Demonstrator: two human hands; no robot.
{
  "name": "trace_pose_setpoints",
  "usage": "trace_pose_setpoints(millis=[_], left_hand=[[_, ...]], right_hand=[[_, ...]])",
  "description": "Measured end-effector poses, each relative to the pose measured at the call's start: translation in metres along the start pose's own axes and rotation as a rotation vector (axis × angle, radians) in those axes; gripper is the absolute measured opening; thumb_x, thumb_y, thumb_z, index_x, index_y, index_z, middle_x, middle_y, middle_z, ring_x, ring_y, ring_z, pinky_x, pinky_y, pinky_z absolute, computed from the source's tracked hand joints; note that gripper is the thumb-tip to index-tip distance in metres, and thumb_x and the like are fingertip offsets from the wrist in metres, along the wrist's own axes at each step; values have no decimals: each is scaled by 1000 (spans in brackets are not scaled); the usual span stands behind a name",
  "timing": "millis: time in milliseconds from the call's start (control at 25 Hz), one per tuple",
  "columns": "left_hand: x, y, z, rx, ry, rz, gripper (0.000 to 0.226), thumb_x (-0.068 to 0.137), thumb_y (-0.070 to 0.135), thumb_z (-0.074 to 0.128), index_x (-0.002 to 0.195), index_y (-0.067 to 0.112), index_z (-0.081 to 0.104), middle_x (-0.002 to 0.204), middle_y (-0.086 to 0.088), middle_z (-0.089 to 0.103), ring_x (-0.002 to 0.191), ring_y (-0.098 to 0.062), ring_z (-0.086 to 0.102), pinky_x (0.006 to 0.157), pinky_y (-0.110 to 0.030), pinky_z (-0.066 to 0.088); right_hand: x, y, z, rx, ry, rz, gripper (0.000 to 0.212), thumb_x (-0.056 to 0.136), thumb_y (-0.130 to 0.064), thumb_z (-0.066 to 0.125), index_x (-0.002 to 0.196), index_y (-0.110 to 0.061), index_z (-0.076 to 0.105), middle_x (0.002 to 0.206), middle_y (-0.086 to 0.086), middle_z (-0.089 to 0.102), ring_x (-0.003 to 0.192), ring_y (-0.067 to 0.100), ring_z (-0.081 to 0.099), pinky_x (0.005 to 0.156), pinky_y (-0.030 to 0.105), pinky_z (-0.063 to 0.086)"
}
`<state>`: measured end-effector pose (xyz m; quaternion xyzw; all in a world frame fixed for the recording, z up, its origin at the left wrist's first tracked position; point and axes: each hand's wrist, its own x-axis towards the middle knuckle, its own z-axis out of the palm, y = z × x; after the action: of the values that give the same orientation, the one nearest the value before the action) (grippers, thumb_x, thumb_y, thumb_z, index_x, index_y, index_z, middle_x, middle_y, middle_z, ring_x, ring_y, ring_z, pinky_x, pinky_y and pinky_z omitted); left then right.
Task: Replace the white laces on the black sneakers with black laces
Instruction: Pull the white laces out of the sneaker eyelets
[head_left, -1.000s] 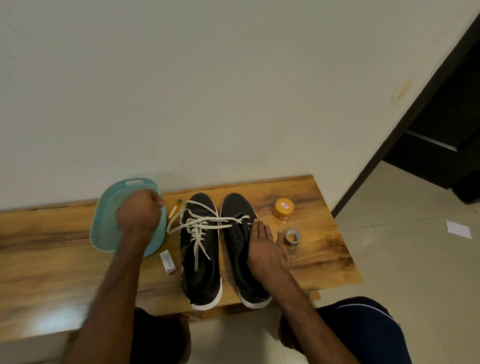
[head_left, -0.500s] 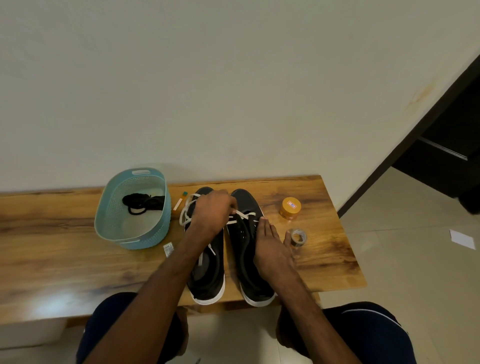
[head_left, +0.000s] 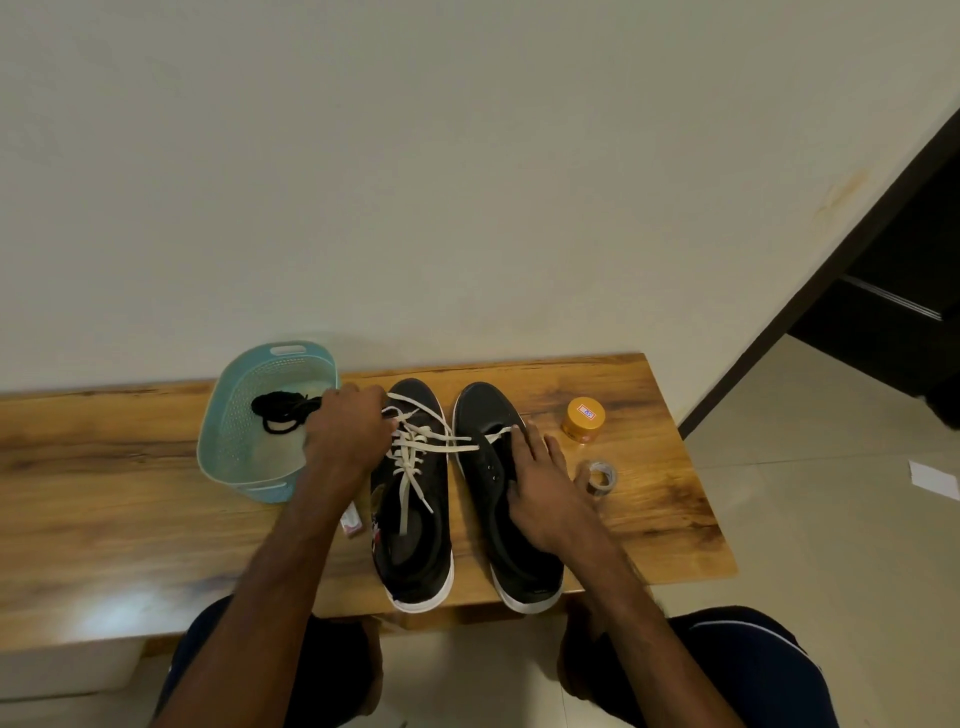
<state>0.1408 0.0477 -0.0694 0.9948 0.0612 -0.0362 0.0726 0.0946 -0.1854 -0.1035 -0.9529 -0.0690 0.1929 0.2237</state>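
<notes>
Two black sneakers stand side by side on the wooden bench (head_left: 104, 493), toes toward the wall. The left sneaker (head_left: 415, 540) carries white laces (head_left: 413, 449) that trail over onto the right sneaker (head_left: 488, 467). My left hand (head_left: 348, 434) is curled at the left sneaker's toe end and grips the white lace. My right hand (head_left: 540, 488) lies flat with straight fingers on the right sneaker's upper. Black laces (head_left: 280, 410) sit coiled in the teal basket (head_left: 228, 452) to the left.
An orange-lidded jar (head_left: 584, 418) and a roll of tape (head_left: 600, 475) stand right of the sneakers. A small white packet (head_left: 350, 522) lies by the left sneaker. The wall runs behind the bench; a dark door frame and tiled floor are at right.
My left hand went from over the basket to the sneakers, took hold of the white lace, and has pulled it left toward the basket. My right hand stayed on the right sneaker.
</notes>
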Motion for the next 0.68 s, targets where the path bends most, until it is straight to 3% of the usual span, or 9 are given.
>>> trace_pose_setpoints(millis=[80,160,280,360,440,560,680], left_hand=[[1,15,1,-148,-87,188,44,89,42,67,131,32,58,135,-6,50,128,-27,45,100,-45,45],[2,31,4,-155,-197,332,55,83,50,72,135,40,55,150,-3,37,139,-25,36,111,-50,35],[0,48,18,-71,-373,380,74,76,60,74,142,43,46,162,-3,19,149,-29,17,115,-64,20],[0,51,25,-48,-407,392,80,73,62,75,144,41,43,163,-3,15,150,-28,14,115,-68,15],[0,50,28,-58,-399,391,78,72,63,75,140,40,46,163,-3,16,150,-29,14,114,-70,12],[0,48,30,-27,-359,383,71,71,63,75,133,40,50,162,-2,20,149,-29,18,112,-71,12],[-1,46,33,2,-343,376,70,73,58,76,134,38,48,162,-4,18,149,-31,18,113,-72,10]], right_hand=[[10,-2,-8,86,65,-75,61,104,-21,44,159,-25,17,168,-3,2,154,23,0,119,64,12],[22,-4,-12,-4,100,-120,51,103,-18,45,153,-25,36,166,-2,15,153,23,7,120,60,16],[34,-8,-12,-64,63,-154,42,100,-17,51,141,-21,53,160,1,30,149,23,20,117,57,24],[38,-7,-13,-8,116,-128,29,97,-19,56,125,-19,65,152,1,43,142,22,32,113,52,32],[40,-7,-10,21,140,-97,17,94,-20,61,109,-18,68,142,1,48,134,22,39,108,49,38],[41,-9,-5,83,168,-65,12,93,-9,59,104,-14,59,128,5,46,121,22,44,102,49,42],[42,2,-13,557,368,137,9,99,-4,47,99,-6,55,114,11,50,102,24,51,88,41,46]])
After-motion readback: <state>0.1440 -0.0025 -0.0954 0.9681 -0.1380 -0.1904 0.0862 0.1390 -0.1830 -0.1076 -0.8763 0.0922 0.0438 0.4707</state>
